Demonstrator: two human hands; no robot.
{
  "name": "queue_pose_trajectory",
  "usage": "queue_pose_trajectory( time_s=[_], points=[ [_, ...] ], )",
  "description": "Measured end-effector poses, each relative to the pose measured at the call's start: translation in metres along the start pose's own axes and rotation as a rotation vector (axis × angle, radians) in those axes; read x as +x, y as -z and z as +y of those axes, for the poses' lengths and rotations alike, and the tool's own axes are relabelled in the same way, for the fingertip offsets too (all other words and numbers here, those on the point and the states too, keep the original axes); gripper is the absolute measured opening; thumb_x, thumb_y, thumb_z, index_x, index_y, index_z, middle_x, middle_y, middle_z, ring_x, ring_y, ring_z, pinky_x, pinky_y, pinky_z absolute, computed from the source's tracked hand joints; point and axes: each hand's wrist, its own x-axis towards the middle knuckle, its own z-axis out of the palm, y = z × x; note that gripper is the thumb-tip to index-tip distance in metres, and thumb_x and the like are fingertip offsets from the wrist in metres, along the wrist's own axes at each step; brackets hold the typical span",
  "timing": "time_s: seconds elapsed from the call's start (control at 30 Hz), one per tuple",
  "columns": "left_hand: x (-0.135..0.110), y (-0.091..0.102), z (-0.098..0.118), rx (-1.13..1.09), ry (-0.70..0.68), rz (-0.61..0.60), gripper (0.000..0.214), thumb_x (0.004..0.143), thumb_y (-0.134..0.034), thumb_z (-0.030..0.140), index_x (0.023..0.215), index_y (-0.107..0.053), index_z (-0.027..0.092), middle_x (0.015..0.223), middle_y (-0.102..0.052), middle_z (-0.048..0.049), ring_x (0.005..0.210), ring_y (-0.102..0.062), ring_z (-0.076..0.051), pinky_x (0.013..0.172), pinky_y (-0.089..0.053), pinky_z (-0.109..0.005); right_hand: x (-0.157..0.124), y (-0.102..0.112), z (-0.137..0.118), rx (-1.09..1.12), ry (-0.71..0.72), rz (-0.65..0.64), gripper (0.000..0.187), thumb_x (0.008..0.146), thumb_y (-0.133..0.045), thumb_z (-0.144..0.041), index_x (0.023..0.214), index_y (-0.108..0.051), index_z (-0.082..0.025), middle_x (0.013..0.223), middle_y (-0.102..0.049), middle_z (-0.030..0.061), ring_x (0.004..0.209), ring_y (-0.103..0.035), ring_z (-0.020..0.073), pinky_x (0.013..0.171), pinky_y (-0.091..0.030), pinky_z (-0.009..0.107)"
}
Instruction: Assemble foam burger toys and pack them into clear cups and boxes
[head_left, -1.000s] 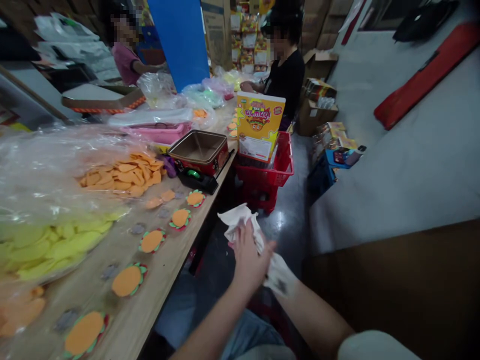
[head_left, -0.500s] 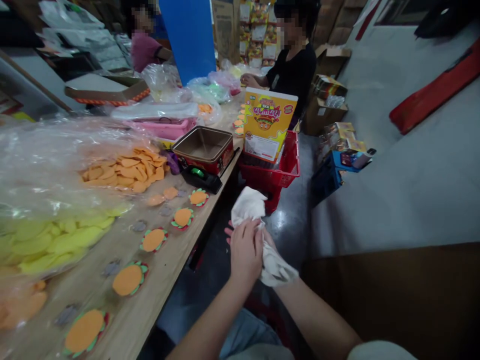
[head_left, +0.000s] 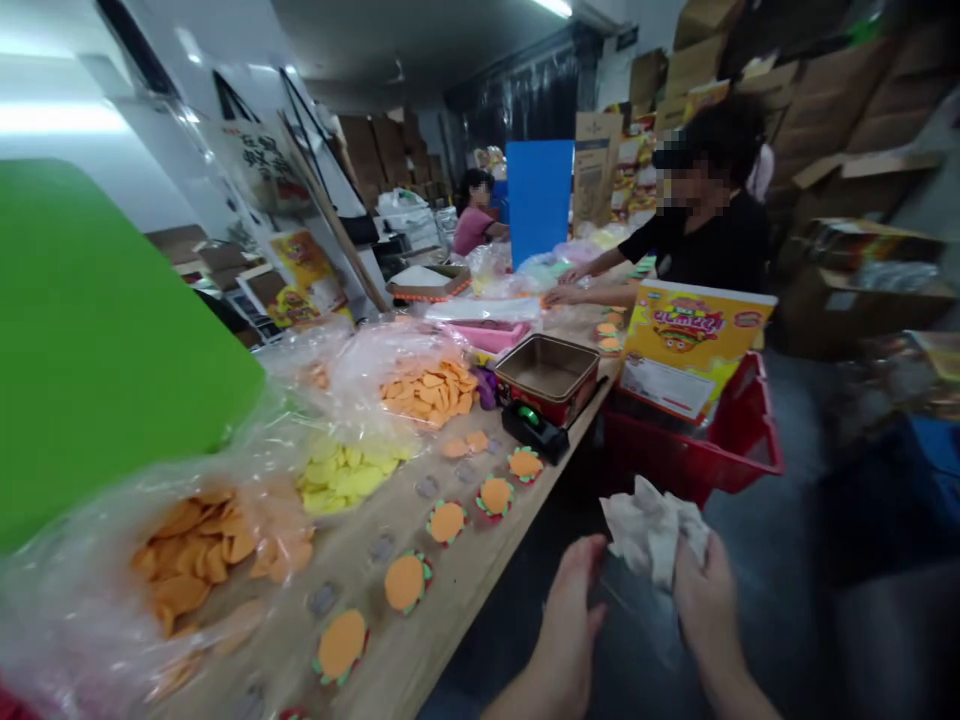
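Crumpled white tissue (head_left: 652,530) sits in the right hand (head_left: 709,605), its grip closed around the lower folds, and the left hand (head_left: 574,620), slightly blurred, is just beside it with its grip apart and nothing in it. Both hands are over the dark floor (head_left: 525,650), off the edge of the wooden tabletop (head_left: 465,590). Along that edge runs a row of orange foam discs (head_left: 405,583) on scalloped green-and-red backings, with small grey patches (head_left: 322,598) between them. Clear plastic bags lie further in, one of orange foam pieces (head_left: 217,545), one of yellow foam pieces (head_left: 345,478) and another of orange foam pieces (head_left: 427,390), and a green board (head_left: 97,340) fills the left of the view. Beyond the discs stand a black tape dispenser (head_left: 532,430) and an open brown tin (head_left: 547,375). A red basket (head_left: 697,460) beside the tabletop holds a yellow burger-printed card (head_left: 690,350). Further off, a co-worker in a black shirt (head_left: 705,240) reaches both hands across the tabletop, and a person in a pink top (head_left: 472,228) sits by a blue panel (head_left: 538,200), with stacked cardboard boxes (head_left: 840,100) behind
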Motion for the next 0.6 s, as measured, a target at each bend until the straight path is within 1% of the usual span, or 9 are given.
queue_pose_trajectory(
  time_s=[0.07,0.13,0.2,0.27,0.33,0.43,0.5,0.57,0.6],
  points=[
    [0.002,0.010,0.013,-0.102,-0.067,0.036,0.052,0.076,-0.051,0.053,0.116,-0.056,0.021,0.133,-0.046,-0.0061,0.131,-0.029,-0.026,0.106,-0.022,-0.042,-0.025,-0.009,-0.007,-0.069,0.121,-0.227,0.045,0.069,-0.058,-0.045,0.104,-0.058,-0.017,0.100,-0.064,0.0089,0.094,-0.058,0.0267,0.078,-0.048,0.036],
    [0.003,0.013,0.016,-0.203,-0.076,0.013,0.056,0.071,-0.057,0.052,0.115,-0.058,0.016,0.129,-0.051,-0.0090,0.128,-0.034,-0.027,0.106,-0.024,-0.038,-0.048,-0.023,-0.020,-0.038,0.267,-0.399,0.058,0.068,-0.062,-0.044,0.118,-0.051,-0.018,0.123,-0.053,0.0117,0.113,-0.049,0.0291,0.091,-0.042,0.039],
    [0.001,0.010,0.012,-0.250,-0.072,-0.012,0.057,0.069,-0.060,0.050,0.112,-0.060,0.013,0.123,-0.055,-0.0110,0.125,-0.038,-0.027,0.107,-0.025,-0.035,-0.057,-0.035,-0.032,-0.032,0.271,-0.400,0.060,0.073,-0.057,-0.046,0.123,-0.047,-0.015,0.128,-0.049,0.0142,0.116,-0.047,0.0299,0.094,-0.039,0.043],
    [-0.004,0.006,0.009,-0.302,-0.092,-0.043,0.056,0.071,-0.058,0.048,0.114,-0.058,0.012,0.122,-0.056,-0.0103,0.125,-0.039,-0.026,0.107,-0.025,-0.034,-0.054,-0.044,-0.041,-0.062,0.198,-0.338,0.058,0.077,-0.050,-0.050,0.121,-0.047,-0.012,0.121,-0.054,0.0161,0.111,-0.051,0.0305,0.091,-0.041,0.044],
    [-0.010,0.006,0.013,-0.374,-0.108,-0.046,0.059,0.074,-0.054,0.052,0.119,-0.056,0.013,0.124,-0.056,-0.0096,0.124,-0.040,-0.026,0.106,-0.027,-0.035,-0.052,-0.049,-0.042,-0.101,0.194,-0.368,0.056,0.077,-0.050,-0.050,0.118,-0.049,-0.013,0.116,-0.058,0.0151,0.106,-0.055,0.0301,0.088,-0.043,0.042],
    [-0.018,0.019,0.035,-0.460,-0.179,0.075,0.062,0.076,-0.050,0.056,0.122,-0.052,0.014,0.126,-0.054,-0.0098,0.123,-0.042,-0.025,0.104,-0.030,-0.035,-0.059,-0.064,-0.036,-0.125,0.423,-0.571,0.044,0.080,-0.050,-0.042,0.118,-0.049,-0.018,0.116,-0.057,0.0116,0.105,-0.055,0.0269,0.087,-0.045,0.039],
    [-0.027,0.035,0.053,-0.449,-0.331,0.142,0.056,0.078,-0.053,0.049,0.124,-0.051,0.017,0.129,-0.052,-0.0080,0.123,-0.042,-0.023,0.102,-0.032,-0.033,-0.061,-0.087,-0.043,-0.110,0.608,-0.569,0.039,0.081,-0.050,-0.039,0.114,-0.049,-0.019,0.106,-0.061,0.0109,0.095,-0.059,0.0257,0.080,-0.048,0.038],
    [-0.043,0.054,0.067,-0.349,-0.475,0.145,0.046,0.080,-0.053,0.042,0.120,-0.052,0.020,0.128,-0.052,-0.0071,0.122,-0.043,-0.022,0.100,-0.034,-0.032,-0.056,-0.125,-0.071,-0.089,0.769,-0.534,0.037,0.080,-0.051,-0.039,0.110,-0.050,-0.018,0.095,-0.062,0.0103,0.085,-0.061,0.0254,0.074,-0.049,0.039],
    [-0.054,0.065,0.071,-0.263,-0.518,0.148,0.041,0.081,-0.051,0.041,0.116,-0.055,0.020,0.126,-0.054,-0.0075,0.119,-0.045,-0.022,0.098,-0.035,-0.033,-0.052,-0.150,-0.094,-0.099,0.833,-0.591,0.038,0.080,-0.052,-0.038,0.112,-0.049,-0.018,0.099,-0.061,0.0111,0.089,-0.059,0.0256,0.076,-0.048,0.039]
  ],
)
